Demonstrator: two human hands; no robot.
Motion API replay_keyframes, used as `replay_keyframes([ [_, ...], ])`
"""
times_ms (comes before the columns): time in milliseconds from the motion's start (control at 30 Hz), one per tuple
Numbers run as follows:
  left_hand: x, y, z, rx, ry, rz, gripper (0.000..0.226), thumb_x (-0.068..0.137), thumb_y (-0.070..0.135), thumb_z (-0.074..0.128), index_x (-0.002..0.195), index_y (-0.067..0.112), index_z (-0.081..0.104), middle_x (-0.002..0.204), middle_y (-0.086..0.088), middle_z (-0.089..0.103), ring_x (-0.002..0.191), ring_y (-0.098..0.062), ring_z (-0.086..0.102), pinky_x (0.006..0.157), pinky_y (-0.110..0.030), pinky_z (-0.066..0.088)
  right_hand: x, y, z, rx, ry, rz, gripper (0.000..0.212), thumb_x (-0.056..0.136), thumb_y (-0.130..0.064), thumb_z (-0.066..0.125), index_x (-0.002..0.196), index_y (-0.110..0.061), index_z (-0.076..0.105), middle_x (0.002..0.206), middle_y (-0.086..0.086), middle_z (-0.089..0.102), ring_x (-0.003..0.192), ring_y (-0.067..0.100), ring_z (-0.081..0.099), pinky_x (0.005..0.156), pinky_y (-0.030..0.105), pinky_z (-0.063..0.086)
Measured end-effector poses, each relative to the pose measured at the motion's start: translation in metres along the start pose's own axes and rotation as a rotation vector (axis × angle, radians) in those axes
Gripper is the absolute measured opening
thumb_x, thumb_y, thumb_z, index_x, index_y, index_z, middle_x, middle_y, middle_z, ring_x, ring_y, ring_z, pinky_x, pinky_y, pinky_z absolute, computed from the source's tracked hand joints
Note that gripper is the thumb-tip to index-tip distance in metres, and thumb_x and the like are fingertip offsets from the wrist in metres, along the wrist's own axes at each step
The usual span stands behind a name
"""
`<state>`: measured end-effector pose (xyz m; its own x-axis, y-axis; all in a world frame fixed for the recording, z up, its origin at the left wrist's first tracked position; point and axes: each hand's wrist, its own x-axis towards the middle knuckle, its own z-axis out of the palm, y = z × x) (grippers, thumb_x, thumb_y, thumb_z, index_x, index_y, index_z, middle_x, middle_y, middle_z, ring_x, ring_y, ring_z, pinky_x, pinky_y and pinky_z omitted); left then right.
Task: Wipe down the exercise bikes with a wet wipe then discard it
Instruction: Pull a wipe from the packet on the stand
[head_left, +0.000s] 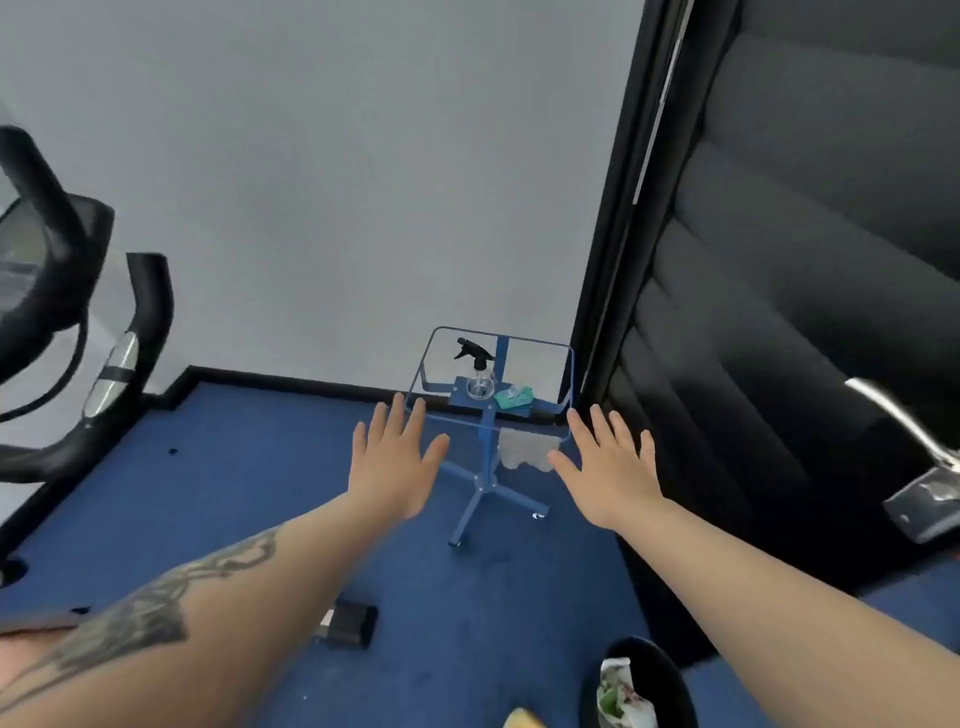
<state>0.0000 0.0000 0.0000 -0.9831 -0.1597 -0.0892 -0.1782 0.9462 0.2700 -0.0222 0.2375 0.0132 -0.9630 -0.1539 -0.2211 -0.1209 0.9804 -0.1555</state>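
Note:
Both my arms reach forward with flat, spread fingers and nothing in them. My left hand (392, 460) and my right hand (610, 465) hover just in front of a small blue stand (491, 447) with a glass top. On the stand lie a green wet-wipe pack (514, 398) and a clear spray bottle (478, 371) with a black trigger. A pale cloth (524, 452) hangs under the glass top. At the far left stands an exercise bike (67, 322) with black handlebars. A black bin (641, 686) with crumpled waste sits at the bottom right.
The stand is in a corner between a white wall (337, 182) and a black padded door (779, 312) with a metal handle (898, 415). A small black object (348, 623) lies on the blue carpet (260, 493) near my left arm.

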Motion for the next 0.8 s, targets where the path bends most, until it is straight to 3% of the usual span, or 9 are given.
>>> replay_keyframes([
  [367, 0.140, 0.000, 0.076, -0.009, -0.236, -0.017, 0.061, 0.097, 0.051, 0.018, 0.151, 0.025, 0.003, 0.160, -0.001, -0.004, 0.147, -0.019, -0.005, 0.119, -0.039, 0.000, 0.151, 0.022, 0.050, -0.060, -0.231, 0.050, 0.064, 0.098, -0.055, 0.015, 0.152, -0.027, -0.006, 0.161, 0.002, -0.008, 0.147, 0.023, -0.010, 0.118, 0.048, -0.003],
  [800, 0.310, 0.017, 0.167, -0.124, -0.495, 0.115, 0.059, 0.098, 0.049, 0.021, 0.151, 0.027, 0.007, 0.160, 0.003, 0.001, 0.147, -0.016, -0.001, 0.119, -0.035, 0.001, 0.311, 0.018, 0.120, 0.135, -0.351, 0.210, 0.061, 0.099, -0.050, 0.023, 0.152, -0.030, 0.001, 0.161, -0.003, -0.002, 0.147, 0.018, -0.005, 0.119, 0.043, -0.001],
])
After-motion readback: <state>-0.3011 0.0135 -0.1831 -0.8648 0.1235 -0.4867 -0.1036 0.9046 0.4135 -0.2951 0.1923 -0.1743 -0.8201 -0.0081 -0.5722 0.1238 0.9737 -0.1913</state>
